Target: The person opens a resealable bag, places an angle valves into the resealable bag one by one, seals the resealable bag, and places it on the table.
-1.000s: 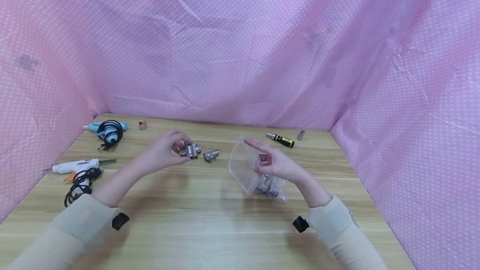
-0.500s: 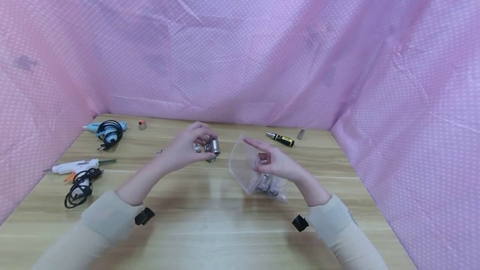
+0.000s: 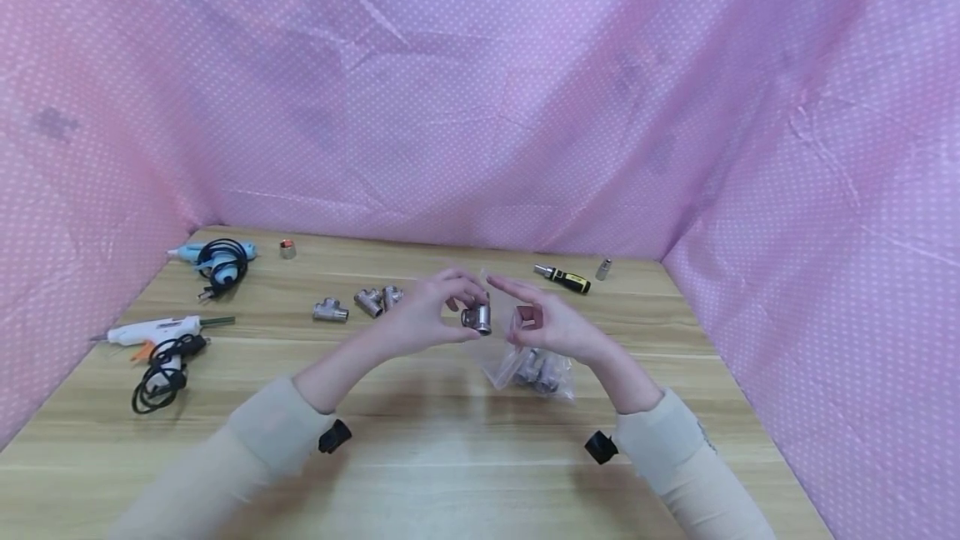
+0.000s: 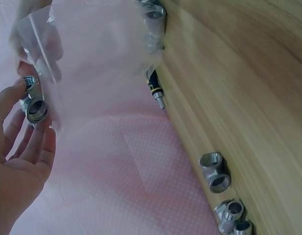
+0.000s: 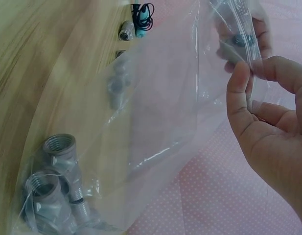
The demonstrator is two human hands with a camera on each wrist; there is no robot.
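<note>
Fittings in bag point(image 3: 536, 369) blurred behind plastic, count unclear; small metal piece point(image 3: 602, 268) by screwdriver point(image 3: 562, 277) too small to identify.

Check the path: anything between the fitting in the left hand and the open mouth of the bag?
Nothing visible. The left hand holds the metal fitting right at the mouth of the clear plastic bag, which the right hand pinches open by its rim. Only fittings already at the bag's bottom lie further in.
</note>
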